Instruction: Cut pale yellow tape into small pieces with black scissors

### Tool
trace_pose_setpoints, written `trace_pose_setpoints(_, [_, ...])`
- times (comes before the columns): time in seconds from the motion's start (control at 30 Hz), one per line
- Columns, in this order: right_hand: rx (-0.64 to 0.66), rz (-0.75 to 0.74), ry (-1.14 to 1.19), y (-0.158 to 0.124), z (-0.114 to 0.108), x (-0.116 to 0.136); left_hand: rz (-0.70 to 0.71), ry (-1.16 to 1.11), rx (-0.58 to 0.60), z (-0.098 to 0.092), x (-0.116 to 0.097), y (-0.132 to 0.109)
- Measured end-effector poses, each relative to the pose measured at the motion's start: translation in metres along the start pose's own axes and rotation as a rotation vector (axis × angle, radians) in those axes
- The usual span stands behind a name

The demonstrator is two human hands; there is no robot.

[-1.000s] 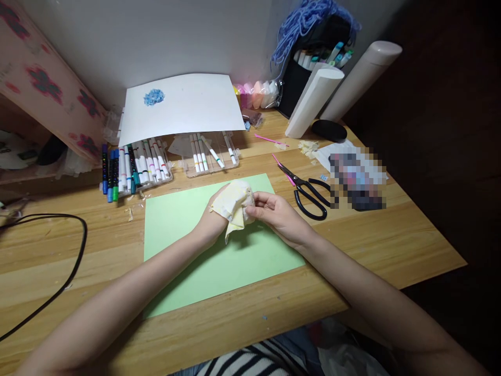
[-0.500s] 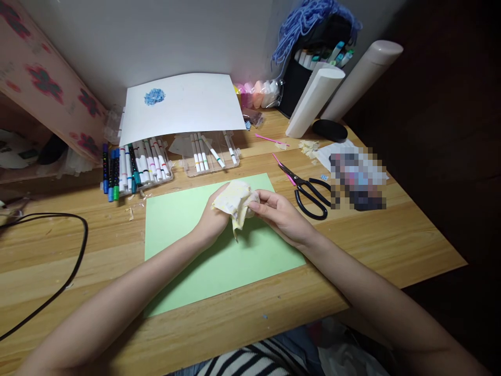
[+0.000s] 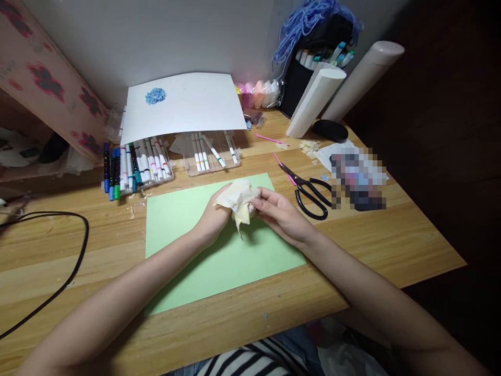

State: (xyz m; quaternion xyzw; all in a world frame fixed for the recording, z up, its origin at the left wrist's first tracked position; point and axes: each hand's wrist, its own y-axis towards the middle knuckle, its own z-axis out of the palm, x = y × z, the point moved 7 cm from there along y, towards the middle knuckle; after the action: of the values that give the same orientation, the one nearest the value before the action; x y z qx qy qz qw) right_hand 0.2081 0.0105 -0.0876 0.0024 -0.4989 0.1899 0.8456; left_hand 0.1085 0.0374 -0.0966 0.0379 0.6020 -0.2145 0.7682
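Between my hands is a crumpled, pale yellow piece of thin paper or tissue (image 3: 237, 200), with one pointed end hanging down. My left hand (image 3: 211, 215) grips it from the left, its fingers mostly hidden behind the yellow piece. On the other side, my right hand (image 3: 278, 211) pinches its right edge between thumb and fingers. Both hands are above a light green sheet of paper (image 3: 188, 277) that lies on the wooden table. Black-handled scissors (image 3: 303, 184) lie to the right of the sheet, close to my right hand.
Behind the green sheet stand clear cases of white markers (image 3: 146, 164), (image 3: 211, 154). A white sheet with a blue textured patch (image 3: 183, 112) rests over them. Yellow scraps (image 3: 310, 148), a white roll (image 3: 316, 102) and a blurred dark object (image 3: 358, 180) are at right. A black cable (image 3: 84, 235) curves at left.
The yellow piece has turned slightly between my hands, and its hanging tip has shifted a little to the right. My fingers stay on it.
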Motion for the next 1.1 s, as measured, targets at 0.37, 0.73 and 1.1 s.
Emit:
trace_pose_setpoints(0.37, [-0.037, 0.006, 0.012, 0.000, -0.003, 0.001, -0.033, -0.078, 0.018, 0.003, 0.001, 0.000])
trace_pose_setpoints(0.73, [-0.034, 0.053, -0.013, -0.002, -0.002, -0.007, -0.060, -0.096, 0.031, 0.006, 0.004, -0.004])
trace_pose_setpoints(1.1, [-0.023, 0.059, 0.030, -0.002, 0.001, -0.009, -0.091, -0.166, 0.078, 0.012, 0.005, -0.007])
